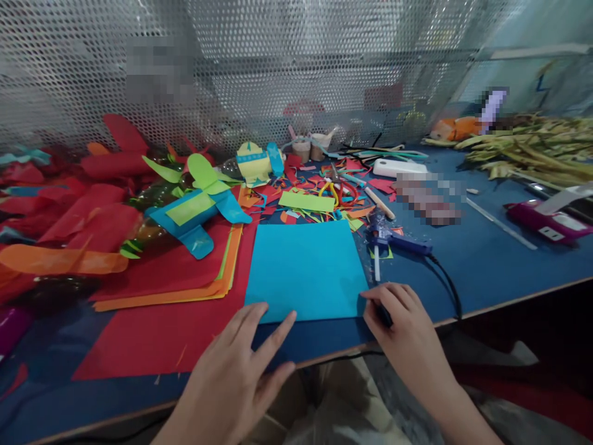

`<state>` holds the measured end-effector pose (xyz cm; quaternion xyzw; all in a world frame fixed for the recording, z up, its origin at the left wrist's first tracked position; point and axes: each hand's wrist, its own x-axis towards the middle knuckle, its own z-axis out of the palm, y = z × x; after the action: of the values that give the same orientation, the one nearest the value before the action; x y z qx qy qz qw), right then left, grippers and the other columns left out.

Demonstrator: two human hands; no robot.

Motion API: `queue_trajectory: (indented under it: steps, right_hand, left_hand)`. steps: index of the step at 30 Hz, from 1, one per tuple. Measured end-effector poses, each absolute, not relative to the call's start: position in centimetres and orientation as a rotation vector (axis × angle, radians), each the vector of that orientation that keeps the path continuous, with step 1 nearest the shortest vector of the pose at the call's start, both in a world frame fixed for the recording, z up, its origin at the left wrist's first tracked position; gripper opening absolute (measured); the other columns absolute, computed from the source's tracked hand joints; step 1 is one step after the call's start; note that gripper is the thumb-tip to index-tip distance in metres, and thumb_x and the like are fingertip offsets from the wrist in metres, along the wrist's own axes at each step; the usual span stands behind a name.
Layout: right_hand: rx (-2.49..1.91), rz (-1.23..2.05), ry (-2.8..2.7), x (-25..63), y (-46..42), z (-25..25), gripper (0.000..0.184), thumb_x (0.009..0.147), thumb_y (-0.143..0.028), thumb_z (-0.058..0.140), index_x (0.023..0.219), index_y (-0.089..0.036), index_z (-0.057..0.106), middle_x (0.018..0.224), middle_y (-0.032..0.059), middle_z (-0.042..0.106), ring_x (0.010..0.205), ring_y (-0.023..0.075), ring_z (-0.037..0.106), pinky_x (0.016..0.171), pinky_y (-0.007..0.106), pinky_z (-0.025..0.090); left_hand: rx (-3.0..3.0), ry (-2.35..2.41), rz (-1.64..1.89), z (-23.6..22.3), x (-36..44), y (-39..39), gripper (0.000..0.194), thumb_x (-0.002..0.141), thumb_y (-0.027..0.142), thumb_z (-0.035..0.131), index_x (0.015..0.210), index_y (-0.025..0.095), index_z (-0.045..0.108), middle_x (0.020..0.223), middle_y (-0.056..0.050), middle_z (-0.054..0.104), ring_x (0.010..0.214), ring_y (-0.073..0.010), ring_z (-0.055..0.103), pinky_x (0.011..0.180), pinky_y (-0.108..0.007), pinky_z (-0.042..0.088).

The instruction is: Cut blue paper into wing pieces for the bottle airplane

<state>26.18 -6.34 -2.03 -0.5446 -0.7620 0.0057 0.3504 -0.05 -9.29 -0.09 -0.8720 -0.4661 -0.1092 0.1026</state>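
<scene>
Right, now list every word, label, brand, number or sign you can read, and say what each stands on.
No text can be read for certain.
Pale label on the magenta object: marks too small and blurred to read.
Yellow-and-blue paper model: small blue marks, too unclear to read as letters or numbers.
Blue sheet: no writing visible.

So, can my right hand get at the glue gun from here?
Likely yes: the glue gun lies just beyond your right hand with bare table between, though that hand seems curled around something dark.
</scene>
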Motion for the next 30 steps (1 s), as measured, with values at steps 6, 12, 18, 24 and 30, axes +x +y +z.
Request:
queue_trajectory:
  steps: [6,12,18,24,30]
  right_hand:
    - [-1.297,-0.194,-1.949,25.0,-7.9,-1.6,0.020,0.087,-0.016,0.054,0.104,-0.019,0.062,0.102,0.0098,0.061,0.105,0.0264,0.052,0.088,0.043,0.045]
    - [-0.967,-0.215,-2.252,21.2,-9.4,-1.6,0.026,0.089,-0.020,0.049,0.109,-0.022,0.065,0.111,-0.0025,0.068,0.119,0.0204,0.048,0.116,0.050,0.003]
    - [-1.035,-0.127,-2.287,20.7,-9.4,-1.8,0.029,0.091,-0.024,0.048,0.114,-0.016,0.062,0.110,0.0005,0.068,0.115,0.0200,0.052,0.117,0.049,-0.004]
    - [-1.107,-0.148,-2.273,20.6,-9.6,-2.4,0.037,0.092,-0.026,0.045,0.127,-0.017,0.054,0.108,0.0038,0.067,0.109,0.0189,0.055,0.117,0.050,0.000]
    - [-1.163,-0.152,-2.215,20.8,-9.5,-2.2,0.030,0.091,-0.026,0.047,0.117,-0.021,0.062,0.102,0.0030,0.066,0.108,0.0193,0.054,0.116,0.049,0.007]
  left_hand:
    - [-2.579,-1.424,-0.299,-1.0,0.8,-10.7,0.075,0.079,0.057,0.052,0.144,0.026,0.031,0.145,-0.013,0.037,0.123,-0.0367,0.042,0.085,-0.045,0.051]
    - [-2.589,-1.447,-0.320,-1.5,0.7,-10.5,0.075,0.079,0.059,0.052,0.144,0.029,0.030,0.147,-0.009,0.036,0.124,-0.0364,0.038,0.089,-0.047,0.047]
    - [-2.590,-1.464,-0.345,-1.7,0.7,-10.6,0.075,0.078,0.060,0.052,0.143,0.028,0.033,0.145,-0.009,0.039,0.123,-0.0359,0.040,0.088,-0.046,0.048]
    - [-2.582,-1.448,-0.377,-1.5,0.6,-10.4,0.073,0.078,0.059,0.053,0.142,0.029,0.035,0.144,-0.009,0.041,0.122,-0.0347,0.042,0.088,-0.045,0.048]
    - [-2.577,-1.451,-0.357,-1.3,0.7,-10.4,0.073,0.078,0.059,0.053,0.142,0.029,0.034,0.144,-0.009,0.041,0.123,-0.0351,0.041,0.088,-0.045,0.048]
